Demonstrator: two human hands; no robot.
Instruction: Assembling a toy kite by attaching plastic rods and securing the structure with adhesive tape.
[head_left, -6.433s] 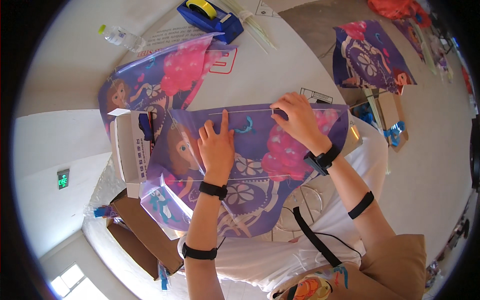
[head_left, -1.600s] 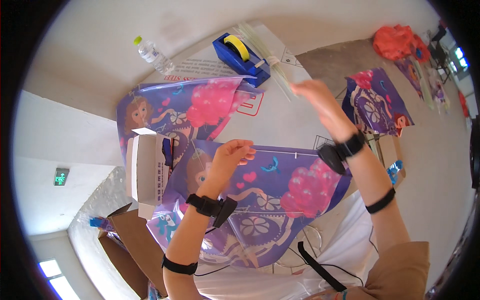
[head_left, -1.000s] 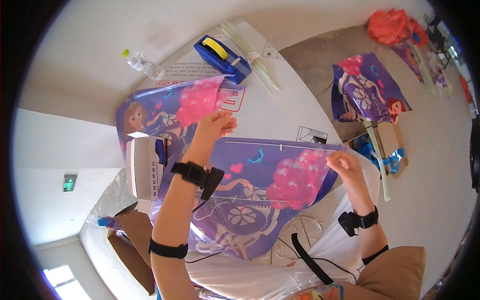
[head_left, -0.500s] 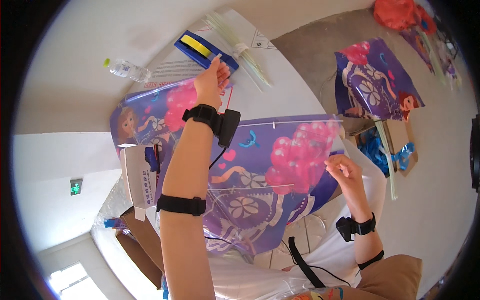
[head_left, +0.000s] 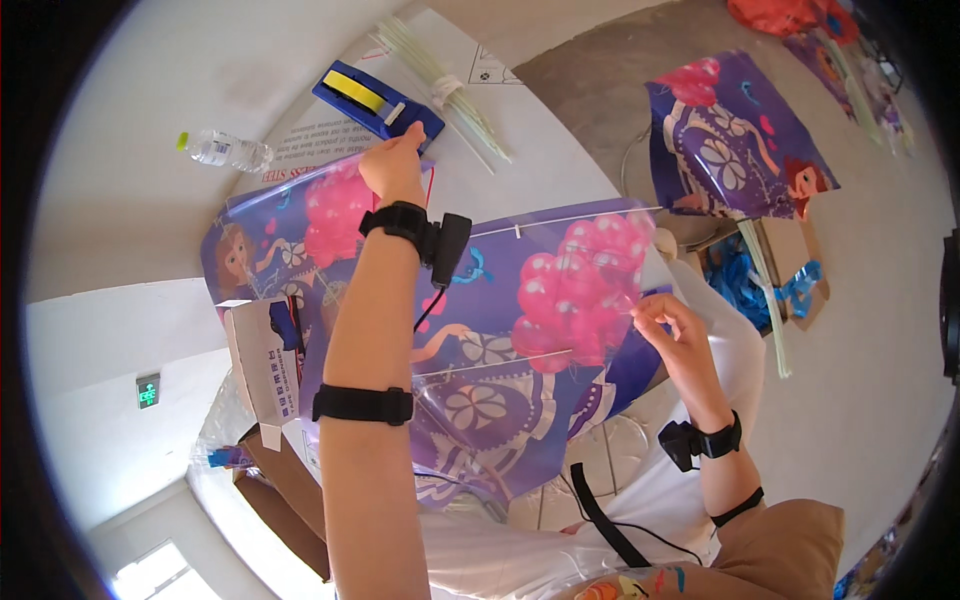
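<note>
My left hand (head_left: 393, 168) reaches to the cutter end of a blue tape dispenser (head_left: 400, 118) holding a yellow-cored roll. Its fingers are curled and pressed together there; what they pinch is hidden. My right hand (head_left: 672, 325) has thumb and forefinger together at the right edge of a purple printed plastic sheet (head_left: 475, 345). A faint clear glint shows at these fingertips, too small to name. The sheet bears pink balloons and a dress. Thin white sticks (head_left: 560, 217) lie across it. Another purple printed sheet (head_left: 340, 215) lies to its left, partly behind my left arm.
A bundle of pale sticks (head_left: 440, 85) lies beyond the dispenser. A water bottle (head_left: 228, 151) stands at the far left, an open white carton (head_left: 262, 360) nearer. On the right are a purple sheet on sticks (head_left: 725, 140) and a cardboard box (head_left: 800, 255) with blue plastic.
The whole view has shifted slightly, so the table's things sit further left and higher. My left fingers have curled in more at the dispenser. My right hand keeps its pinch by the sheet's edge.
</note>
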